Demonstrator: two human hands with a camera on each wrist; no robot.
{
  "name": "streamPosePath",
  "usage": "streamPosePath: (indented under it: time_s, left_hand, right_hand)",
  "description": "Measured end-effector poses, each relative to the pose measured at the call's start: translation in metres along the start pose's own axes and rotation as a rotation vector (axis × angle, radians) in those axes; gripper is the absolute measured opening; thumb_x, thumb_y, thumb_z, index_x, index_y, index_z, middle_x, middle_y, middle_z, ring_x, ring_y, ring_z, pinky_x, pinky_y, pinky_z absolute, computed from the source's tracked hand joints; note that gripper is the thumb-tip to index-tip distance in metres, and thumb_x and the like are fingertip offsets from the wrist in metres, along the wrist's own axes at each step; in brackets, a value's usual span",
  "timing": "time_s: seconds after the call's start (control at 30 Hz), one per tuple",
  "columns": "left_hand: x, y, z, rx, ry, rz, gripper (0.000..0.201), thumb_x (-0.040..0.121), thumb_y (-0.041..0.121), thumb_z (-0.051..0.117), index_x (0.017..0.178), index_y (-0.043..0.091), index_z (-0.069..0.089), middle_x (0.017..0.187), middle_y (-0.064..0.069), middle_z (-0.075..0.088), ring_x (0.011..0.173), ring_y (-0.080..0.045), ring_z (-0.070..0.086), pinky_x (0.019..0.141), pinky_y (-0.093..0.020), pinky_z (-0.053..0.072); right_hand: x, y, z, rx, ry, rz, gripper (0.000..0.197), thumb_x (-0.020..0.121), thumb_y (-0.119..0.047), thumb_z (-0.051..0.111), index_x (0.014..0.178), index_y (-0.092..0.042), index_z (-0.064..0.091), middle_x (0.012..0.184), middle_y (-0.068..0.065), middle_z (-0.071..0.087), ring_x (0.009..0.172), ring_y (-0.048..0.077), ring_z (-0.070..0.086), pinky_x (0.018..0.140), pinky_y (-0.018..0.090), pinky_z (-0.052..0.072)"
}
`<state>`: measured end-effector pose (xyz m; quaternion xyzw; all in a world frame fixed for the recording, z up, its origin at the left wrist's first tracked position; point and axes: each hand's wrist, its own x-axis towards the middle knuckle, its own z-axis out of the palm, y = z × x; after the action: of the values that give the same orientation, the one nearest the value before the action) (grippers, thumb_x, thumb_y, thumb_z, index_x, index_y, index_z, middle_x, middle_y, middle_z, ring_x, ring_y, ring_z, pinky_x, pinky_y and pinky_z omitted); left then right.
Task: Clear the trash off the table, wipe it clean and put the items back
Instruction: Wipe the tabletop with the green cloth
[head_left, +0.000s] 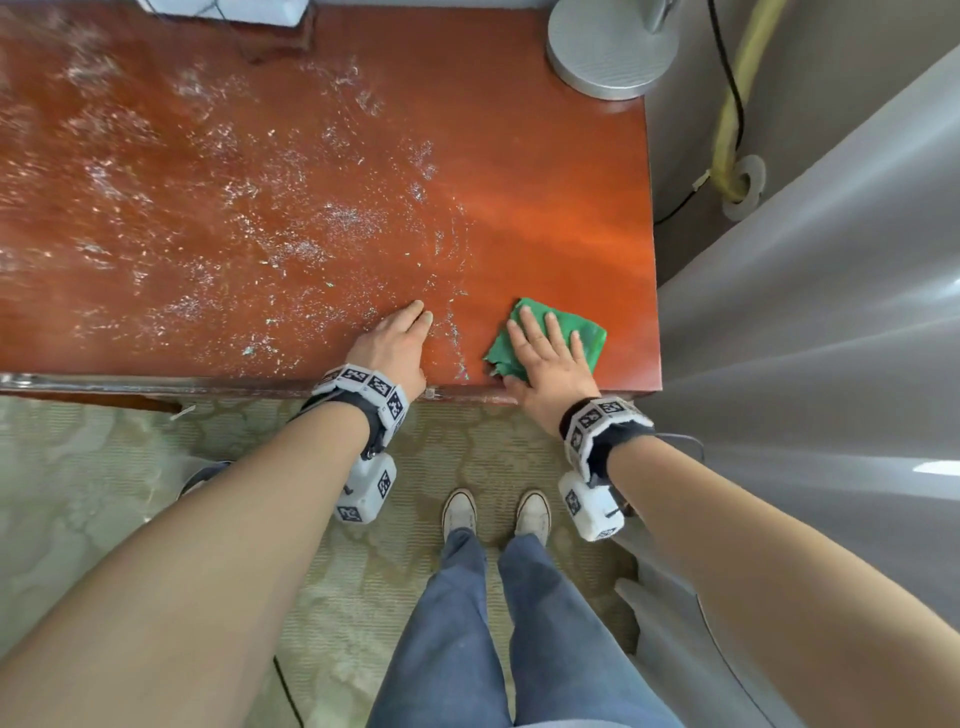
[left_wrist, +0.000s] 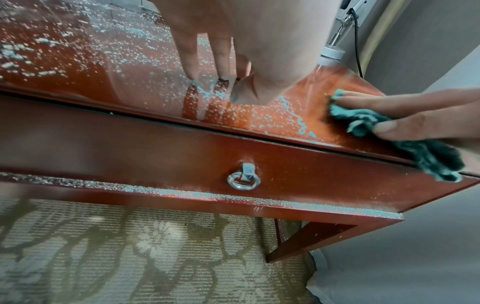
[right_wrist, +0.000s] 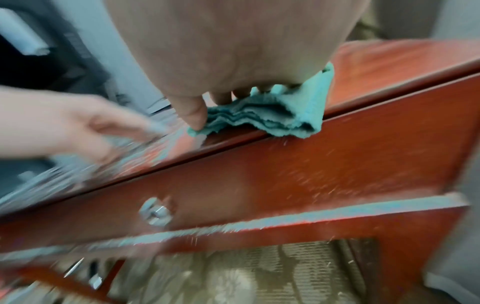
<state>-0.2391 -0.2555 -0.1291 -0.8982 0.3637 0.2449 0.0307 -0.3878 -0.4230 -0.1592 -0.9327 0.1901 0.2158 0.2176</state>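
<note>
A reddish-brown wooden table (head_left: 545, 182) is speckled with pale flecks and droplets over its left and middle. My right hand (head_left: 550, 358) lies flat, fingers spread, pressing a folded green cloth (head_left: 587, 335) onto the table's front right corner. The cloth (left_wrist: 426, 152) hangs a little over the front edge, as the cloth (right_wrist: 275, 115) shows in the right wrist view. My left hand (head_left: 397, 348) rests on the table just left of the cloth, fingers straight, with fingertips (left_wrist: 192, 70) touching the wet surface. It holds nothing.
A round grey lamp base (head_left: 613, 47) stands at the back right corner, and a white object (head_left: 223, 10) at the back edge. A drawer with a metal ring pull (left_wrist: 242, 179) sits under the tabletop. Grey curtains (head_left: 810, 364) hang right of the table. Patterned carpet (head_left: 130, 493) lies below.
</note>
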Motion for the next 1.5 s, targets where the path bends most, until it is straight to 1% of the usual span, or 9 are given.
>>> streamPosePath:
  time_s: [0.2,0.33,0.5,0.6,0.7,0.87,1.13,1.33,1.5]
  left_hand:
    - [-0.009,-0.026,0.008,-0.053,0.069,-0.03,0.078,0.093,0.01,0.056,0.158,0.016,0.015,0.167,0.0,0.006,0.151,-0.021,0.018,0.118,-0.038,0.032]
    - [-0.018,-0.037,0.01,-0.098,0.087,-0.008,0.075,0.094,0.009,0.056,0.158,0.015,0.019,0.166,0.0,0.01,0.15,-0.019,0.02,0.121,-0.038,0.026]
    - [-0.015,-0.049,0.001,-0.082,0.16,0.026,0.07,0.093,0.008,0.056,0.156,0.013,0.025,0.165,-0.002,0.019,0.15,-0.019,0.022,0.122,-0.037,0.024]
    - [-0.013,-0.037,-0.001,-0.06,0.185,0.116,0.066,0.099,0.016,0.049,0.158,0.013,0.02,0.166,-0.003,0.012,0.152,-0.019,0.014,0.124,-0.04,0.017]
    - [-0.016,-0.002,0.017,-0.012,0.094,0.28,0.063,0.105,0.034,0.032,0.159,0.011,0.009,0.167,-0.006,-0.001,0.154,-0.02,0.003,0.125,-0.039,0.008]
    - [-0.01,0.034,0.045,0.111,-0.057,0.251,0.086,0.098,0.065,0.011,0.154,0.006,-0.017,0.159,-0.011,-0.031,0.15,-0.024,-0.022,0.125,-0.042,-0.002]
    - [0.051,0.093,0.025,0.137,-0.041,0.29,0.085,0.095,0.07,0.016,0.158,0.02,-0.013,0.16,-0.016,-0.029,0.15,-0.031,-0.022,0.123,-0.051,0.002]
    - [0.069,0.096,0.023,0.09,0.01,0.181,0.071,0.101,0.061,0.011,0.159,0.026,-0.008,0.164,-0.006,-0.021,0.152,-0.023,-0.015,0.123,-0.05,0.006]
    - [0.099,0.024,-0.011,-0.034,-0.015,-0.244,0.074,0.096,0.065,-0.002,0.155,0.025,-0.021,0.159,-0.009,-0.032,0.15,-0.027,-0.021,0.124,-0.049,0.0]
  right_hand:
    - [0.014,0.004,-0.014,0.016,0.05,0.254,0.077,0.1,-0.048,0.035,0.158,-0.021,-0.008,0.163,-0.002,-0.021,0.15,0.028,-0.017,0.12,0.053,-0.007]
    - [0.017,-0.069,0.011,-0.121,-0.064,-0.04,0.081,0.098,-0.051,0.035,0.156,-0.023,-0.015,0.159,-0.002,-0.029,0.147,0.027,-0.023,0.119,0.054,-0.01]
    - [0.02,-0.105,0.016,-0.041,-0.102,-0.218,0.082,0.094,-0.039,0.047,0.159,-0.02,-0.001,0.163,-0.004,-0.019,0.15,0.023,-0.017,0.121,0.048,-0.01]
    - [0.015,-0.076,-0.003,0.115,0.107,-0.171,0.077,0.094,-0.022,0.051,0.158,-0.016,0.01,0.164,-0.001,-0.012,0.151,0.02,-0.012,0.121,0.038,-0.009]
    - [0.011,-0.024,-0.017,0.102,0.269,0.032,0.069,0.096,-0.018,0.047,0.157,-0.011,0.016,0.165,0.005,-0.005,0.152,0.025,-0.004,0.122,0.04,-0.004]
    - [0.02,0.048,-0.031,0.002,0.193,0.205,0.069,0.1,-0.028,0.042,0.158,-0.01,0.009,0.165,0.007,-0.007,0.152,0.029,-0.005,0.123,0.046,0.001]
    - [0.061,0.097,-0.063,-0.07,0.172,0.146,0.071,0.1,-0.037,0.039,0.159,-0.018,0.003,0.165,0.005,-0.009,0.152,0.03,-0.005,0.122,0.047,0.002]
    - [0.085,0.115,-0.081,-0.145,0.132,0.053,0.072,0.1,-0.039,0.039,0.159,-0.019,0.001,0.165,0.005,-0.008,0.152,0.032,-0.002,0.122,0.049,0.004]
    - [0.106,0.111,-0.091,-0.134,0.119,0.018,0.071,0.102,-0.039,0.035,0.158,-0.02,-0.004,0.165,0.004,-0.012,0.152,0.03,-0.006,0.122,0.048,0.0]
